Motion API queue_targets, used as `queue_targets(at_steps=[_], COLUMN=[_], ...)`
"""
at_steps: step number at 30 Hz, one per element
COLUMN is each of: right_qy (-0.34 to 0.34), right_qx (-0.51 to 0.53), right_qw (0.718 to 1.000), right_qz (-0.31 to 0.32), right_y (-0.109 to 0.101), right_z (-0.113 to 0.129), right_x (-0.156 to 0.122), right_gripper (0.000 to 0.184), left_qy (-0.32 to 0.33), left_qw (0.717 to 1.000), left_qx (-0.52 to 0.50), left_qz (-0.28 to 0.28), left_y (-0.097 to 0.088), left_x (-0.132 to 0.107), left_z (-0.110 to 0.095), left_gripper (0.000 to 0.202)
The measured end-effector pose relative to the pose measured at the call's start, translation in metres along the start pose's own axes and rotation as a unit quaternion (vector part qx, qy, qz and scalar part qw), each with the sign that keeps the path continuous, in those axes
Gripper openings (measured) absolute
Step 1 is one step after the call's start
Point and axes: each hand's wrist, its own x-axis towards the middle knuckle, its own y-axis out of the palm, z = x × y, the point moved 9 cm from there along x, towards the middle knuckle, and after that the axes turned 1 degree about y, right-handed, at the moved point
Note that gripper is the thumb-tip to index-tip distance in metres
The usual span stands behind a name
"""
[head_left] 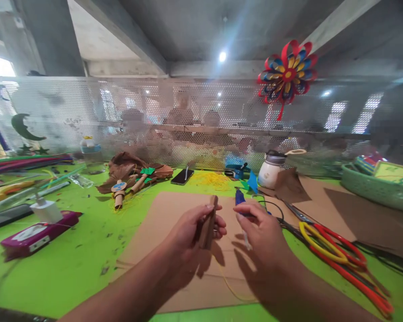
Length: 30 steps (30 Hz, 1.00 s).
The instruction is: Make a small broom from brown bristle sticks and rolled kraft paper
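Note:
My left hand (191, 230) is closed around a narrow roll of brown paper (208, 223), held tilted above the cardboard sheets (174, 208). A thin yellow string (226, 281) trails below it across the cardboard. Just to the right, my right hand (260, 228) grips a blue hot glue gun (239, 196). Its tip points away from me, and a pale glue stick (246, 241) shows under the hand. The handle is mostly hidden by my fingers. The two hands are apart.
Scissors with yellow and red handles (322, 241) lie right, near a green basket (372, 185). A white jar (270, 172), phone (182, 176) and paper figures (119, 192) stand or lie behind. A purple power strip (42, 235) sits left. A perforated panel (195, 112) bounds the green table.

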Motion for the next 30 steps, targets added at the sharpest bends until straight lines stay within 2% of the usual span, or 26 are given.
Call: queue_targets(at_steps=[4,9,12,17,23,30], right_qy=[0.064,0.065,0.058,0.060,0.062,0.075], right_qx=[0.060,0.079,0.100,0.142,0.130,0.125], right_qw=[0.996,0.995,0.993,0.988,0.989,0.989], right_qz=[0.010,0.001,-0.001,-0.024,-0.025,0.039], right_y=[-0.002,-0.007,-0.004,0.005,0.002,-0.002], right_z=[-0.024,-0.028,-0.025,-0.028,-0.026,-0.014], right_x=[0.011,0.014,0.008,0.001,0.005,0.005], right_gripper=[0.021,0.028,0.032,0.037,0.030,0.033], left_qy=[-0.028,-0.049,-0.056,-0.057,-0.067,-0.059], left_qw=[0.998,0.991,0.991,0.996,0.995,0.995], left_qx=[0.013,-0.004,0.010,0.024,0.029,0.041], left_qz=[0.063,0.122,0.118,0.070,0.067,0.070], left_y=[0.008,0.015,0.010,-0.005,-0.008,-0.005], left_x=[0.000,0.001,0.003,0.011,0.014,0.010], left_z=[0.009,0.012,0.014,0.014,0.013,0.008], left_gripper=[0.022,0.026,0.027,0.025,0.027,0.022])
